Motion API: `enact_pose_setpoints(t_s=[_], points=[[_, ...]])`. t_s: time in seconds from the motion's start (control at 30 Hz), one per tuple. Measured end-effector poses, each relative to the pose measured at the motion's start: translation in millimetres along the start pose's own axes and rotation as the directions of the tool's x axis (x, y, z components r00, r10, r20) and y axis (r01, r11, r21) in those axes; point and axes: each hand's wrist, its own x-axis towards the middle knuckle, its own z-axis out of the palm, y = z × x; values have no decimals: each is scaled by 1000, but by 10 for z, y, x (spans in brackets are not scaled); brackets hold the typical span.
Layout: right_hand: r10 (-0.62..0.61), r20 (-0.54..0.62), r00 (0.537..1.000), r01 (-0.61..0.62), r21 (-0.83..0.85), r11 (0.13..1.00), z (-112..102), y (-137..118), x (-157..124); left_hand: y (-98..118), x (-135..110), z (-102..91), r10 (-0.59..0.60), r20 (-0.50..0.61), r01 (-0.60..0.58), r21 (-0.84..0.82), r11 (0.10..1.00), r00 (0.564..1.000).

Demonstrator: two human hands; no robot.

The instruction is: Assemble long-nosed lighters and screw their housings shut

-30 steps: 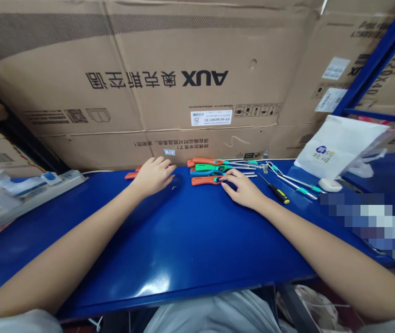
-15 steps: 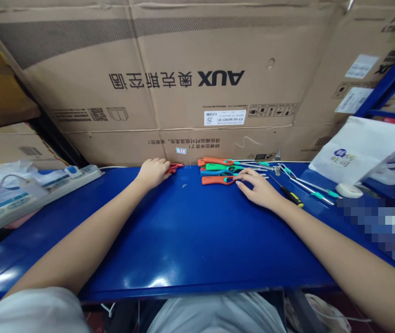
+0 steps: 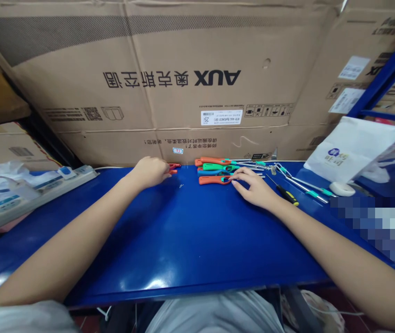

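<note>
My left hand [image 3: 150, 171] lies at the back of the blue table [image 3: 183, 240], fingers curled over a small red tool [image 3: 174, 166] whose tip pokes out to the right. My right hand [image 3: 254, 187] rests flat with its fingers spread. The fingertips touch the nearest orange long-nosed lighter [image 3: 214, 180]. This lighter is the front one of a row of several lighters: a blue one [image 3: 211, 173], a green one [image 3: 218, 167] and another orange one [image 3: 211, 161], with metal nozzles pointing right.
A black-and-yellow screwdriver [image 3: 287, 194] and teal-tipped metal rods [image 3: 304, 185] lie right of my right hand. Further right are a white tape roll [image 3: 342, 188] and a white bag [image 3: 353, 143]. A power strip [image 3: 34, 189] sits left. Cardboard boxes [image 3: 183, 92] wall the back.
My left hand has slid back toward the boxes and curled over the red tool, which has moved right with it. My right hand stays on the orange lighter.
</note>
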Motion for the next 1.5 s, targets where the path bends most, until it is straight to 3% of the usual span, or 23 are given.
enact_pose_setpoints(t_s=[0.07,0.13,0.17,0.27,0.4,0.53,0.73,0.87,0.97,1.07,1.23,1.5], points=[[-10,34,999,8,45,999,-30,-158,14,237,-85,-132,89,-16,-90,-56,994,996],[-49,157,986,31,116,993,-82,-354,25,543,-209,-221,187,-33,-189,-123,974,982],[-79,262,962,44,137,990,-114,-456,30,705,-281,-245,240,-65,-248,-188,950,968],[-116,553,825,51,133,990,-201,-712,40,1135,-489,-239,295,-152,-329,-317,890,944],[-131,666,734,22,169,985,-204,-810,39,1462,-634,-118,285,-240,-368,-484,794,928],[-152,739,657,-31,227,973,-143,-680,6,1535,-641,-43,287,-252,-382,-619,686,924],[29,791,611,-177,100,979,-272,-469,-31,1325,-688,-53,322,-217,-361,-786,501,921],[112,810,575,-274,62,960,-392,-343,-30,1136,-685,21,179,-170,-243,-785,570,969],[146,806,574,-290,33,956,-439,-300,-37,1057,-631,98,128,-88,-148,-790,595,988],[110,776,620,-220,37,975,-439,-342,-51,1042,-589,158,139,-66,-133,-821,555,988],[12,685,729,-80,68,994,-325,-506,-68,1088,-600,197,141,-124,-181,-817,547,982],[19,645,764,-52,32,998,-217,-600,-82,1136,-592,233,173,-210,-272,-780,563,962]])
